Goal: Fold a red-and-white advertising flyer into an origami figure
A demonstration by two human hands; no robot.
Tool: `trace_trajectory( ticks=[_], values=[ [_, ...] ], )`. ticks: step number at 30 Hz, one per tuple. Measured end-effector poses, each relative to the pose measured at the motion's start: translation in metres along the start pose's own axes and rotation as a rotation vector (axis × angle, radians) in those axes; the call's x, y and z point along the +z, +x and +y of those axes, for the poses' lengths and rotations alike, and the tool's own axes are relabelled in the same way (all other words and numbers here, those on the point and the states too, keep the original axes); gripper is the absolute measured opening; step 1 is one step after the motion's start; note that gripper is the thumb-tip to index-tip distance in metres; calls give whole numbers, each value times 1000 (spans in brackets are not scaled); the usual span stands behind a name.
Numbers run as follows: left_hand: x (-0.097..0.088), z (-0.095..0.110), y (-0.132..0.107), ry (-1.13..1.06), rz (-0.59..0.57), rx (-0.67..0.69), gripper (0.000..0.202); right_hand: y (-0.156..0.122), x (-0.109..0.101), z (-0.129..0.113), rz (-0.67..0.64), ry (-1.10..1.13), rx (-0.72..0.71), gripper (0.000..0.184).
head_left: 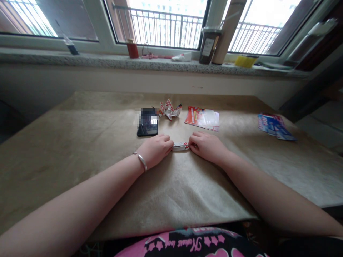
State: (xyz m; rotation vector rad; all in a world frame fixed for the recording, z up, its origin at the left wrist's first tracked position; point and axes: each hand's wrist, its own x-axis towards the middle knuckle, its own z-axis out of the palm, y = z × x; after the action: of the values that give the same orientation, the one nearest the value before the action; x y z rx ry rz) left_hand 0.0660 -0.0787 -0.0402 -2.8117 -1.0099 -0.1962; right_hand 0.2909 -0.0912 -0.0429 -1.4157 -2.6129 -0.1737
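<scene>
A narrow folded paper strip, white with some red print at its right end, lies low over the table between my hands. My left hand, with a silver bangle at the wrist, has its fingers closed on the strip's left end. The right end is pinched by my right hand, fingers curled in. Just beyond the strip sit a crumpled red-and-white folded paper piece and a black phone. Red-and-white printed leaflets lie past my right hand.
Blue printed leaflets rest at the table's right side. A tan cloth covers the table. On the windowsill behind stand a dark lidded container, a cardboard tube, a red spool and a yellow item.
</scene>
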Motion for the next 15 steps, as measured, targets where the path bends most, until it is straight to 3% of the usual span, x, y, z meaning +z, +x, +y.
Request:
trace_trajectory(
  ticks=[6,9,12,15],
  values=[
    [-1,2,-2,-13,-1,-5,17,0,0,0,1,-6,-7,13],
    [-7,-4,-2,-80,59,-13,22,-1,0,0,4,0,0,13],
    [-10,-19,-2,-63,259,-264,29,-2,1,1,-1,18,3,13],
    [-7,-39,-5,-19,277,-574,31,-2,2,2,3,33,2,13]
  ],
)
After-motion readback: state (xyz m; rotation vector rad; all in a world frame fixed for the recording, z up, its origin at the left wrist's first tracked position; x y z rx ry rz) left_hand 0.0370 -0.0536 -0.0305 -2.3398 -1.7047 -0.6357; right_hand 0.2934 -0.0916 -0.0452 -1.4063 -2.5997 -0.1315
